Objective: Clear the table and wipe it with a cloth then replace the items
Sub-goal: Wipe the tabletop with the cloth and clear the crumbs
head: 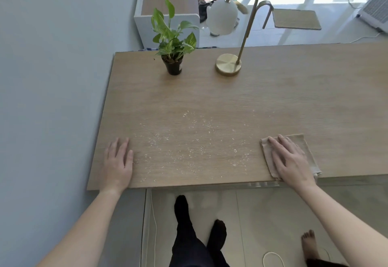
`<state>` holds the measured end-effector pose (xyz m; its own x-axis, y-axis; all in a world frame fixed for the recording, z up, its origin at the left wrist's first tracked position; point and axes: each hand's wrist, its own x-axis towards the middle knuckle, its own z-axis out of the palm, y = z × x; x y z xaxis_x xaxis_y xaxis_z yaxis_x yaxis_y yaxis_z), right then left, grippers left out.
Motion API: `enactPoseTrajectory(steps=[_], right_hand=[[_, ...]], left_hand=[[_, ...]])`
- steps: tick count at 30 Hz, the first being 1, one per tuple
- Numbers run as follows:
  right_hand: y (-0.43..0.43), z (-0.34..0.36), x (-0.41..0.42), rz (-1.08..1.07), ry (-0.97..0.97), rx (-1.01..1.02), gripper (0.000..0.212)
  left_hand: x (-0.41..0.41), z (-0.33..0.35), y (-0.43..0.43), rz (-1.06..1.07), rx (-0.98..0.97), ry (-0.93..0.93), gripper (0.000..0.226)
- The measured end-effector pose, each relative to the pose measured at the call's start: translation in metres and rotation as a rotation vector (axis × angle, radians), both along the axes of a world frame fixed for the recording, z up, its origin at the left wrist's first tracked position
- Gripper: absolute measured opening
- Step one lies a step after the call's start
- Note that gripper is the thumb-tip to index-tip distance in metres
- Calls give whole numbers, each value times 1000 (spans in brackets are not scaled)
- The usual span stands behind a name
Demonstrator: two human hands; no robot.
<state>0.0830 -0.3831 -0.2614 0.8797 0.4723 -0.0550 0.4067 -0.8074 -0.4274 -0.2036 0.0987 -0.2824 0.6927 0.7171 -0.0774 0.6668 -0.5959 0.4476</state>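
A wooden table [294,103] fills the view, with small white crumbs [195,140] scattered over its near middle. A beige folded cloth [302,143] lies near the front edge at the right. My right hand [290,159] rests flat on top of it, fingers spread. My left hand [118,161] lies flat on the bare wood near the front left corner, holding nothing. A small green plant in a black pot [173,65] and a brass lamp with a white globe shade [228,65] stand at the back of the table.
A grey wall runs along the table's left side. Behind the table are a white cabinet [168,19], a stool and a floor mat [296,19]. Below the front edge I see my legs in dark socks [182,210], a white cable and another person's bare foot [308,243].
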Motion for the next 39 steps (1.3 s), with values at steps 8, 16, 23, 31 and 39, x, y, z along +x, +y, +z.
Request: enactPoseTrajectory(steps=[8, 16, 23, 31, 39], right_hand=[[-13, 2, -2, 129, -16, -202, 59], [5, 9, 48, -259, 113, -265, 73], [33, 14, 33, -20, 94, -309, 62], [66, 16, 101, -362, 135, -296, 68], [42, 24, 60, 35, 82, -308, 54]], left_hand=[[2, -5, 9, -20, 69, -17, 55], [5, -9, 7, -6, 115, -48, 57], [2, -11, 10, -4, 116, -44, 55], [7, -6, 8, 4, 132, -29, 54], [8, -2, 8, 6, 136, -11, 54]])
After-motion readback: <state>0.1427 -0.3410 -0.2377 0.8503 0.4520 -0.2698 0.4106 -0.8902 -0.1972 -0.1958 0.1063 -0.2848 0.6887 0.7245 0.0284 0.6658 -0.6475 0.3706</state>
